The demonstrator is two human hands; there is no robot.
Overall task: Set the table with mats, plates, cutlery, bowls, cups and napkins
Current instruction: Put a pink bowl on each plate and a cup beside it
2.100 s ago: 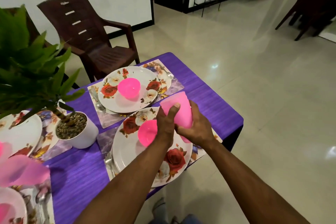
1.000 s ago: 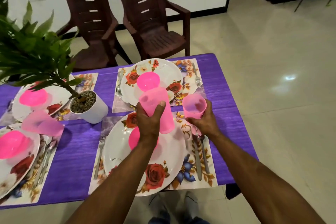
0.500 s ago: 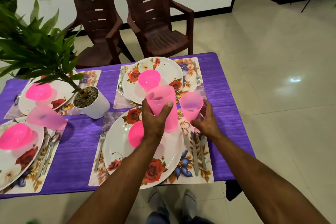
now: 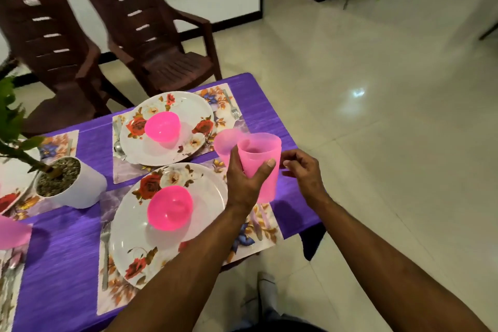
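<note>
Above table edge (image 4: 269,105), left-hand (image 4: 244,183) grip on cup (image 4: 260,159)

We see bare purple tablecloth (image 4: 272,116) along the table's right edge, open to a hand. On the near side, 2 floral plates (image 4: 151,226) with pink bowls (image 4: 169,207) fill their mats, and a standing pink cup (image 4: 225,143) and the white plant pot (image 4: 72,188) block the middle.

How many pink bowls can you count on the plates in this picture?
2: one pink bowl on the far plate, one pink bowl on the near plate. Others may lie outside the picture at the left.
</note>
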